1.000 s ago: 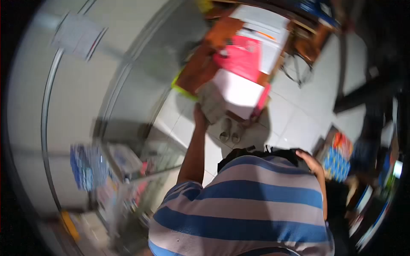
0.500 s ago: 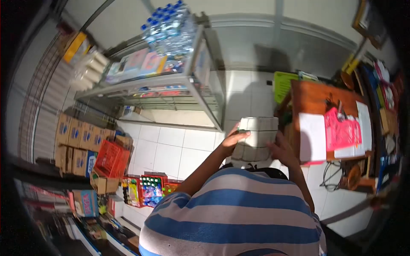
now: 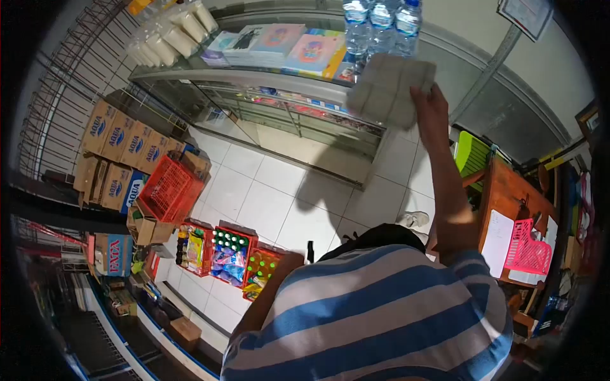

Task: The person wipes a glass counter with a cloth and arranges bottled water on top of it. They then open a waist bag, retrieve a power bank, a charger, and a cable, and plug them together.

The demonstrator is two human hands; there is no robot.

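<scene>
My right hand is raised over the end of the glass display case, gripping the right edge of a folded checked cloth. The greyish cloth is slightly blurred and hangs in front of the water bottles, hiding their lower parts. Whether it touches the bottles or the case, I cannot tell. My left hand is low beside my body, near the crates of bottles on the floor; its fingers are hidden from view.
Booklets and bags of white goods lie along the case top. Red crates and cardboard boxes stand at left. At right are a wooden desk with a pink basket and a green chair.
The cloth was in front of my body with both hands at it. My right hand has carried it up and forward to the case; my left hand has let go and dropped back left.
</scene>
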